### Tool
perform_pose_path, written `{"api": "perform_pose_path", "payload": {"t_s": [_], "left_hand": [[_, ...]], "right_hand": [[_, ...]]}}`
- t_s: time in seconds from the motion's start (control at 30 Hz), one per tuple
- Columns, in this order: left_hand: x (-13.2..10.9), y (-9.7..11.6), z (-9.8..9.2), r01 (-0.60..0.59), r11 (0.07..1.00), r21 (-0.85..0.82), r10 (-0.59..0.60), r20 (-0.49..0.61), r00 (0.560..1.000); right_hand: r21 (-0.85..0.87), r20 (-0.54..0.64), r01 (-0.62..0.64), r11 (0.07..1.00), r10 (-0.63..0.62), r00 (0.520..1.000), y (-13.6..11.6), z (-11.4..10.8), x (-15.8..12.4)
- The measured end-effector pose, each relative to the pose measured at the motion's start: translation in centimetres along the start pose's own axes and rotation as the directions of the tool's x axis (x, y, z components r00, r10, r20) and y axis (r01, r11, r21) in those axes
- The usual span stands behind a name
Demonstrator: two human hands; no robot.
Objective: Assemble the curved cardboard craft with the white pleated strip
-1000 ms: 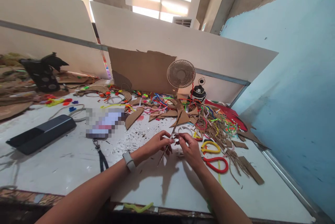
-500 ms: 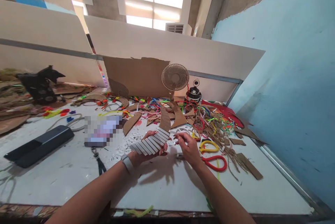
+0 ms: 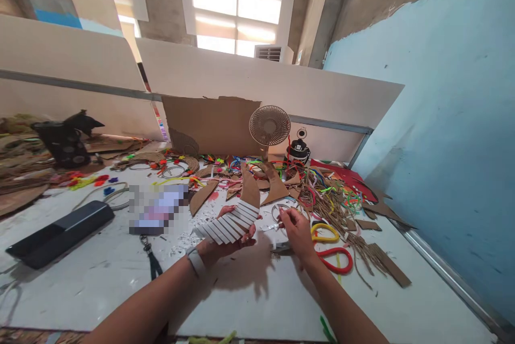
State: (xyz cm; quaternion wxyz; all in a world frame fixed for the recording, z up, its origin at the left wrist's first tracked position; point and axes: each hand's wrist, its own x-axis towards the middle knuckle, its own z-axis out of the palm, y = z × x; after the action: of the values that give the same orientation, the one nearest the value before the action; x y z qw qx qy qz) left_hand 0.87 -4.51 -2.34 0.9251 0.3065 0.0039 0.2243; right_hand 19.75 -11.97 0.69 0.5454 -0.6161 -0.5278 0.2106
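Note:
In the middle of the head view, my left hand [image 3: 246,236] is closed around a curved piece of cardboard [image 3: 250,188]. Pale strips [image 3: 227,225] lie side by side across its lower half, while the upper tip is bare brown. To its right, my right hand [image 3: 296,230] has its thumb and fingers pinched together; anything between them is too small to make out. Small white strips [image 3: 270,227] show just left of those fingers, and a ring-shaped item [image 3: 277,211] lies behind them. Scissors with one yellow and one red handle [image 3: 336,260] rest beside my right wrist, blades partly hidden.
Cardboard cutouts [image 3: 203,197], twine [image 3: 328,199] and coloured pipe cleaners crowd the table's back. A small fan [image 3: 269,125] and a black-lidded jug [image 3: 298,151] stand there. To the left lie a blurred-out phone [image 3: 161,209] and a long black case [image 3: 60,234].
My right hand has moved slightly right, away from the strip-covered cardboard. The left hand keeps its hold. The whole view has shifted a little as the head tilted.

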Motion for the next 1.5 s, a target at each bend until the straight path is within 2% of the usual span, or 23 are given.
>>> {"api": "perform_pose_path", "payload": {"t_s": [0.1,0.23,0.4,0.5,0.63,0.7,0.8,0.87,0.93,1.0,1.07,1.13,1.33,1.5], "left_hand": [[0.2,-0.2,0.4,0.019,1.000,0.006,-0.019,0.011,1.000],[0.4,-0.4,1.1,0.024,1.000,0.017,-0.025,0.004,1.000],[0.4,-0.7,1.1,0.044,0.999,-0.009,-0.045,-0.044,0.998],[0.3,-0.7,0.9,0.046,0.999,-0.003,-0.046,-0.055,0.997],[0.0,-0.8,1.2,0.053,0.998,-0.039,-0.056,-0.067,0.996],[0.0,-1.1,1.3,0.032,0.999,-0.035,-0.033,-0.027,0.999],[0.4,-1.8,0.9,0.009,1.000,0.018,-0.010,0.041,0.999],[0.9,-2.1,0.7,0.016,0.997,0.073,-0.017,0.020,1.000],[1.4,-2.0,0.8,-0.018,0.987,0.158,0.026,-0.049,0.998],[1.6,-1.6,1.3,-0.073,0.958,0.278,0.114,-0.135,0.984],[1.6,-1.2,1.9,-0.068,0.911,0.406,0.172,-0.227,0.959],[1.3,-0.9,2.6,-0.033,0.860,0.510,0.207,-0.289,0.935],[0.7,-0.9,4.9,0.012,0.787,0.617,0.225,-0.306,0.925],[0.6,-0.9,5.3,0.046,0.756,0.653,0.218,-0.317,0.923]], "right_hand": [[0.155,0.132,0.042,0.987,-0.063,0.989,-1.4,0.2,-0.9],[0.278,0.327,0.044,0.959,-0.138,0.935,-2.5,0.6,-2.1],[0.461,0.467,-0.195,0.866,-0.049,0.883,-1.8,1.5,-2.4],[0.542,0.511,-0.290,0.789,-0.036,0.859,-1.8,2.0,-2.6],[0.647,0.497,-0.351,0.677,-0.026,0.867,-2.7,2.1,-3.0],[0.684,0.504,-0.386,0.620,-0.019,0.863,-2.9,2.2,-3.0],[0.689,0.561,-0.469,0.552,0.004,0.828,-2.5,2.6,-3.1],[0.698,0.549,-0.480,0.532,0.033,0.835,-2.0,3.1,-3.0],[0.687,0.478,-0.432,0.584,0.084,0.874,-1.5,3.3,-2.7],[0.606,0.357,-0.332,0.723,0.126,0.926,-1.3,3.1,-2.3],[0.468,0.201,-0.188,0.864,0.103,0.974,-1.5,2.6,-2.0],[0.333,0.110,-0.082,0.939,0.048,0.993,-1.8,2.0,-1.8],[0.021,0.065,0.053,0.998,-0.054,0.996,-1.7,1.5,-2.2],[-0.039,0.059,0.121,0.992,-0.118,0.991,-1.1,1.6,-2.2]]}}
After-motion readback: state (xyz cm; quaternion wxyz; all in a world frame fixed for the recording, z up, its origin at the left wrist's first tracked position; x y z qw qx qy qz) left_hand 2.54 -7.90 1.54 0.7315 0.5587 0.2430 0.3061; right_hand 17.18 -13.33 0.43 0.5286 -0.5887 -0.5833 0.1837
